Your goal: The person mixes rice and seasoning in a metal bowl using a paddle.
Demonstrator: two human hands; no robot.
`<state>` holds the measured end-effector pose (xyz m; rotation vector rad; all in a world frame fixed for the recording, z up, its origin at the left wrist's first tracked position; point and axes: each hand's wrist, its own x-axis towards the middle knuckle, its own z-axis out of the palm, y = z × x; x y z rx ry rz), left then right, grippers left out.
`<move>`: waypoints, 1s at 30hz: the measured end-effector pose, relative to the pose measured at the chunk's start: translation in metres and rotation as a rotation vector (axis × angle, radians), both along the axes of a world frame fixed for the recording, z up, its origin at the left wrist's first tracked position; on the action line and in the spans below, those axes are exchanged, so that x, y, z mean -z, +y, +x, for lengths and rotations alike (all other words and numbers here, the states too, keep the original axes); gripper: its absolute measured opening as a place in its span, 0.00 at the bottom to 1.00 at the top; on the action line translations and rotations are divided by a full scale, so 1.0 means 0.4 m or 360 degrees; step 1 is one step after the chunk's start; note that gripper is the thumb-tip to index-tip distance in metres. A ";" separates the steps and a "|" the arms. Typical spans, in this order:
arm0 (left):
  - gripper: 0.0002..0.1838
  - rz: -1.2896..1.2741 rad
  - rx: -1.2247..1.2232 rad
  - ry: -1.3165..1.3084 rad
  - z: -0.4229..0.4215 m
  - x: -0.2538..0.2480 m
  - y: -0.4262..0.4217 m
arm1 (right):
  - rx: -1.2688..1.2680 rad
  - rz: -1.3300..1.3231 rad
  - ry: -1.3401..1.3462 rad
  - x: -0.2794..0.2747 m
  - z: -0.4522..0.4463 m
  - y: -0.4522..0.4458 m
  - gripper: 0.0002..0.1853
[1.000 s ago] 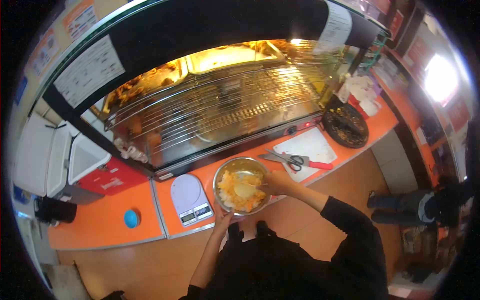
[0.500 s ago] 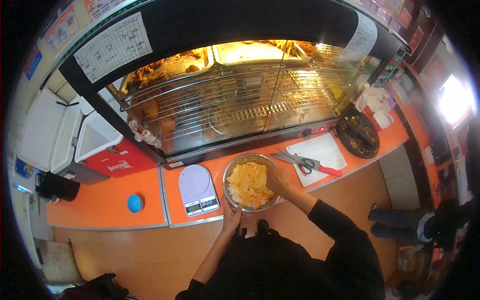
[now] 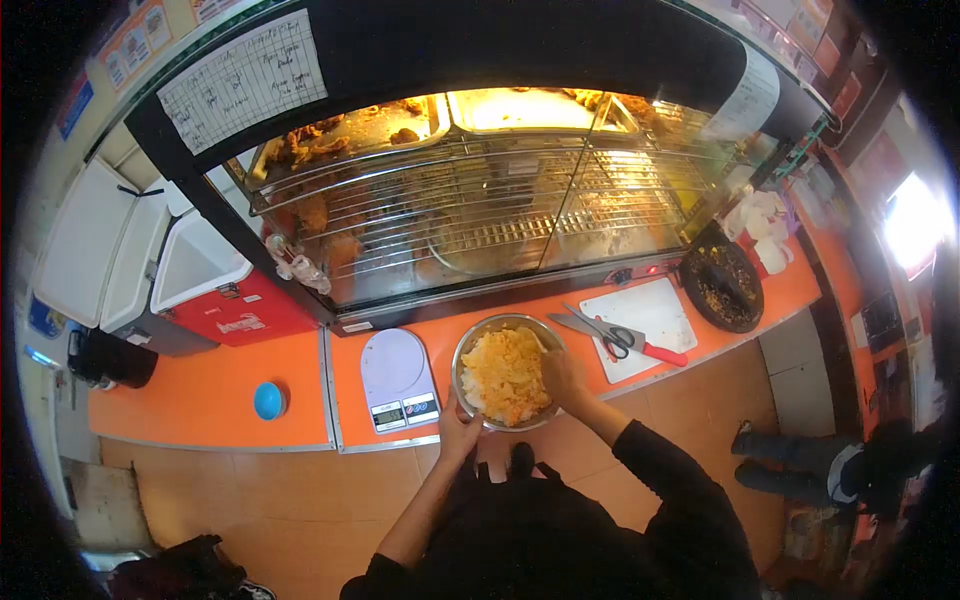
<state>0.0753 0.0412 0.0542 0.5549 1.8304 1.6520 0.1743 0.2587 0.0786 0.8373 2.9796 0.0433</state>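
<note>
A round metal bowl [image 3: 458,397] stands at the front edge of the orange counter. White rice mixed with an orange-yellow seasoning [image 3: 505,370] fills it. My left hand [image 3: 460,430] grips the bowl's rim at the lower left. Over the right side of the rim, my right hand [image 3: 565,383] is closed on a thin pale utensil [image 3: 542,344] that reaches into the rice; its kind is mostly hidden by the fingers. Just left of the bowl lies a kitchen scale [image 3: 394,365]. To the right, scissors [image 3: 617,340] and a red-handled knife [image 3: 660,354] rest on a white cutting board [image 3: 650,310].
Behind the bowl stands a heated glass display case [image 3: 480,210] with wire racks and fried food. A black stone mortar [image 3: 722,285] sits at the counter's right. On the left are a small blue bowl [image 3: 269,401] and a red cooler box [image 3: 235,315]. Another person's legs [image 3: 800,465] show at far right.
My right hand has shifted slightly down and right along the bowl, and the rice looks more turned over. My left hand keeps its hold on the rim. The camera view has moved a little.
</note>
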 end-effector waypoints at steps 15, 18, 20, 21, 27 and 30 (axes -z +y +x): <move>0.40 -0.0213 0.0802 -0.0100 -0.320 -0.039 0.073 | -0.1098 -0.0375 0.0121 -0.100 -0.053 0.097 0.20; 0.39 -0.0367 0.0798 -0.0070 -0.326 -0.030 0.066 | -0.1012 -0.0393 0.0282 -0.068 0.068 0.064 0.13; 0.37 -0.0302 0.0717 -0.0115 -0.317 -0.026 0.057 | -0.0935 -0.0393 0.0142 -0.051 0.122 0.054 0.10; 0.35 -0.0242 0.0638 -0.0159 -0.311 -0.025 0.052 | -0.0915 -0.0341 0.0247 -0.057 0.139 0.046 0.11; 0.28 -0.0346 0.0298 -0.0072 -0.234 0.056 -0.028 | -0.0508 -0.0510 0.0245 -0.195 0.122 0.070 0.15; 0.30 -0.0288 0.0273 -0.0214 -0.130 0.047 -0.072 | -0.0267 -0.0863 0.0092 -0.209 0.085 0.079 0.15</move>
